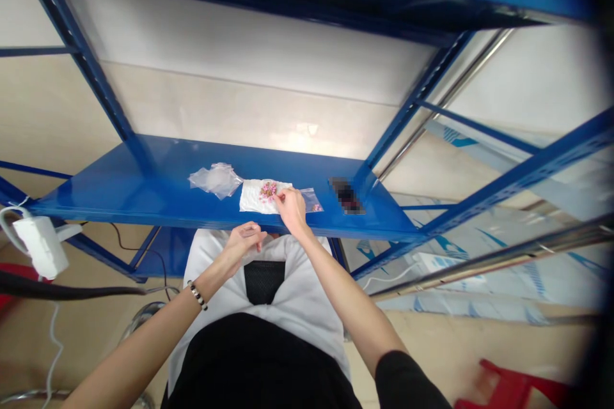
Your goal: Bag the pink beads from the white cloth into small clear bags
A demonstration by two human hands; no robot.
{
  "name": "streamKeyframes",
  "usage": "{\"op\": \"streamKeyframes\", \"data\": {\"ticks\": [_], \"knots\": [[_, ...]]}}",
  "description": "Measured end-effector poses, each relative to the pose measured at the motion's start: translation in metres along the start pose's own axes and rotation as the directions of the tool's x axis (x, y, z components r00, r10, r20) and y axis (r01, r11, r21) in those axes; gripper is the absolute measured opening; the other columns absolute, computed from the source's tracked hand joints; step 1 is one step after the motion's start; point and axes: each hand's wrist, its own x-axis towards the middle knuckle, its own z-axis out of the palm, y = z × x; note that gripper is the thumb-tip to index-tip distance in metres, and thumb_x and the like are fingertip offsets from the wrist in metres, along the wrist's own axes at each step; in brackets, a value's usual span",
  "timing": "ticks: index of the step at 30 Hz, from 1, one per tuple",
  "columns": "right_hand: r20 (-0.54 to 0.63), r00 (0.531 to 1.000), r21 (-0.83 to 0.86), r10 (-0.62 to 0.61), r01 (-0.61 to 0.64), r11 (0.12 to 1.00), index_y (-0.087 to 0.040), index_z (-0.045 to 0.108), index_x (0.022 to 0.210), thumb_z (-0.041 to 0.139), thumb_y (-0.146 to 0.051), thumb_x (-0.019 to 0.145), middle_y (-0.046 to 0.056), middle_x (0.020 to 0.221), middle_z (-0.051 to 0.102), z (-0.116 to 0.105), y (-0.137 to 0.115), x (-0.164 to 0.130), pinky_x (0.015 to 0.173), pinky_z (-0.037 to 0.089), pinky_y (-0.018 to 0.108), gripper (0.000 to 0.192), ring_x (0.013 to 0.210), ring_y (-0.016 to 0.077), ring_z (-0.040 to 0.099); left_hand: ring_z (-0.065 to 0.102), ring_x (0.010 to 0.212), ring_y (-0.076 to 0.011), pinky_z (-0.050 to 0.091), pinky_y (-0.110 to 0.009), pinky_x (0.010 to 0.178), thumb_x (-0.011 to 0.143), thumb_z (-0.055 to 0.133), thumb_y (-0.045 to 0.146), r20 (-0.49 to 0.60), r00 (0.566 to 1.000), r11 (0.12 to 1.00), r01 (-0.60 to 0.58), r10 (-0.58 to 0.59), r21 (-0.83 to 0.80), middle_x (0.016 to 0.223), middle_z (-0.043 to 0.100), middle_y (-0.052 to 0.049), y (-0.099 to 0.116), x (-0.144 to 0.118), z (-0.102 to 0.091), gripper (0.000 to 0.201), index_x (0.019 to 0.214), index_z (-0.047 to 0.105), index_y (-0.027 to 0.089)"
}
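Pink beads [267,190] under right hand [290,206]; no legible writing

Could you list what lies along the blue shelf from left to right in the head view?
Pile of clear plastic bags → white cloth with small pink pieces → right hand → small clear bag → blurred dark object.

Person is wearing a black short sleeve [403,374] on the right arm; left arm is showing bare to the frame edge. Left wrist is carrying a beaded bracelet [197,294], dark and pale beads alternating. Both hands, left hand [242,241] and right hand [291,206], are going ungloved, no rings discernible.
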Motion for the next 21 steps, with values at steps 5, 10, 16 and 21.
{"op": "streamKeyframes", "data": {"ticks": [5, 10, 16, 21], "knots": [[-0.003, 1.0, 0.157, 0.014, -0.013, 0.987, -0.017, 0.068, 0.07, 0.062, -0.024, 0.084, 0.006, 0.077, 0.067, -0.005, 0.001, 0.002, 0.077, 0.045, 0.031, 0.017, 0.077, 0.0197, 0.06, 0.054, 0.052, -0.01, 0.04, -0.023, 0.058, 0.073, 0.075, 0.033, 0.066, 0.998, 0.999, -0.005, 0.002, 0.044, 0.054, 0.058, 0.003, -0.003, -0.001, 0.001, 0.027, 0.072, 0.053, 0.017], [-0.13, 0.991, 0.393, -0.04, 0.089, 0.915, -0.018, 0.07, 0.078, 0.063, -0.029, 0.086, 0.006, 0.085, 0.068, -0.032, -0.021, -0.011, 0.084, 0.047, 0.034, 0.016, 0.087, 0.0206, 0.061, 0.053, 0.052, -0.0098, 0.041, -0.023, 0.06, 0.074, 0.074, 0.033, 0.075, 0.996, 0.987, -0.051, 0.04, 0.153, 0.054, 0.057, 0.003, 0.0, -0.002, -0.002, 0.026, 0.07, 0.054, 0.017], [-0.034, 0.97, 0.521, -0.242, 0.224, 0.824, -0.02, 0.071, 0.083, 0.066, -0.025, 0.086, 0.004, 0.084, 0.066, -0.045, -0.059, -0.059, 0.082, 0.048, 0.034, 0.008, 0.088, 0.0189, 0.058, 0.05, 0.051, -0.0085, 0.038, -0.021, 0.054, 0.068, 0.071, 0.024, 0.048, 0.996, 0.98, -0.079, 0.072, 0.181, 0.058, 0.055, 0.004, 0.007, 0.003, -0.005, 0.018, 0.072, 0.055, 0.015], [-0.006, 0.967, 0.505, -0.256, 0.224, 0.834, -0.023, 0.072, 0.089, 0.062, -0.025, 0.089, 0.004, 0.091, 0.066, -0.036, -0.055, -0.072, 0.085, 0.046, 0.035, 0.01, 0.092, 0.019, 0.056, 0.048, 0.05, -0.0079, 0.036, -0.021, 0.052, 0.069, 0.07, 0.023, 0.044, 0.997, 0.978, -0.074, 0.067, 0.196, 0.059, 0.053, 0.005, 0.01, -0.001, -0.004, 0.018, 0.074, 0.055, 0.015]]}}
